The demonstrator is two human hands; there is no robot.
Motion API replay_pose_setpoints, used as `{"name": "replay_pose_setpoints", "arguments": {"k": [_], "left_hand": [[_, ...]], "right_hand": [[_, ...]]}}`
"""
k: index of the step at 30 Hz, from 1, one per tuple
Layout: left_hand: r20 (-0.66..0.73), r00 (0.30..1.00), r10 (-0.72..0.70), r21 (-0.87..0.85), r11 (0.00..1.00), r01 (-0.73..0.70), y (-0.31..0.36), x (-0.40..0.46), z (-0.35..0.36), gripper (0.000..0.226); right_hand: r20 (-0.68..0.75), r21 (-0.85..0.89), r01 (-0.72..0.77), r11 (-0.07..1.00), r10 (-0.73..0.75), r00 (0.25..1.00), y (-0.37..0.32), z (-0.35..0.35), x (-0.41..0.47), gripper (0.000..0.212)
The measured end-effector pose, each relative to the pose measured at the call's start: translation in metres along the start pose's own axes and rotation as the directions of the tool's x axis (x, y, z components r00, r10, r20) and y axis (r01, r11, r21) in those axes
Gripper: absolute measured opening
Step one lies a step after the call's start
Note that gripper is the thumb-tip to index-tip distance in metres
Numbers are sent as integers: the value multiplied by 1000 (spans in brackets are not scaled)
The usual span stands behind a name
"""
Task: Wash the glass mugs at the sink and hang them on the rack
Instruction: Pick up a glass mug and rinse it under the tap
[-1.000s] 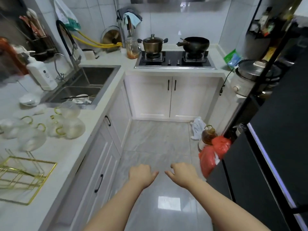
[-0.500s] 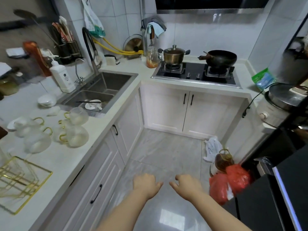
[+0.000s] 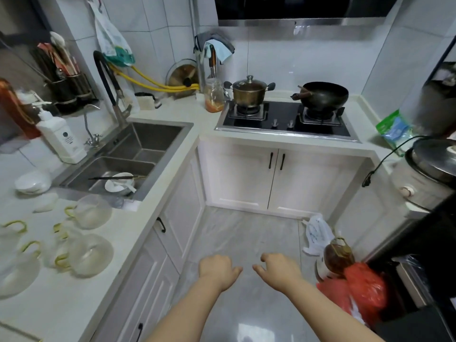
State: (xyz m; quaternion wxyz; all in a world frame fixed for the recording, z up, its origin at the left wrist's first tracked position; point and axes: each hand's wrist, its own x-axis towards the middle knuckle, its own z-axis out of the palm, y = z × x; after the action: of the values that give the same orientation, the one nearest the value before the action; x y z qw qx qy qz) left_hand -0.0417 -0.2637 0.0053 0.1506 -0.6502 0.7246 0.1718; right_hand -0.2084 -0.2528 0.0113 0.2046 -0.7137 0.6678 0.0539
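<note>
The task looks barely begun, if at all. Both hands hang out over the floor in front of the person, holding nothing: the left hand [image 3: 217,269] has its fingers loosely curled with the thumb out, and the right hand [image 3: 280,269] sits just beside it in the same relaxed, empty pose.

The glass mugs [image 3: 90,253] with their yellow handles lie grouped on the tabletop [image 3: 74,299], well off to the left of the left hand and a little ahead of it. Several appear tipped on their sides; how many there are is hard to tell because the clear glass blurs together. None is in the sink [image 3: 128,156], which lies further ahead and to the left, beyond the mugs, and holds a white dish [image 3: 118,185] with chopsticks [image 3: 116,178] across it. The tap [image 3: 108,87] shows no running water. The rack is not in view here.

Judging by this, every mug is yet to be picked up, washed and hung
</note>
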Motion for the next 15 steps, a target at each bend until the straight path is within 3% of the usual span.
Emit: {"name": "replay_pose_setpoints", "arguments": {"k": [8,15], "left_hand": [[-2,1000,24,43,999,-24,-8,57,-31,53],[-20,998,-52,0,999,52,4,115,-57,52]], "right_hand": [[-7,-35,0,999,0,1000,-6,-26,62,45],[3,-59,59,997,-59,998,20,-50,126,45]]}}
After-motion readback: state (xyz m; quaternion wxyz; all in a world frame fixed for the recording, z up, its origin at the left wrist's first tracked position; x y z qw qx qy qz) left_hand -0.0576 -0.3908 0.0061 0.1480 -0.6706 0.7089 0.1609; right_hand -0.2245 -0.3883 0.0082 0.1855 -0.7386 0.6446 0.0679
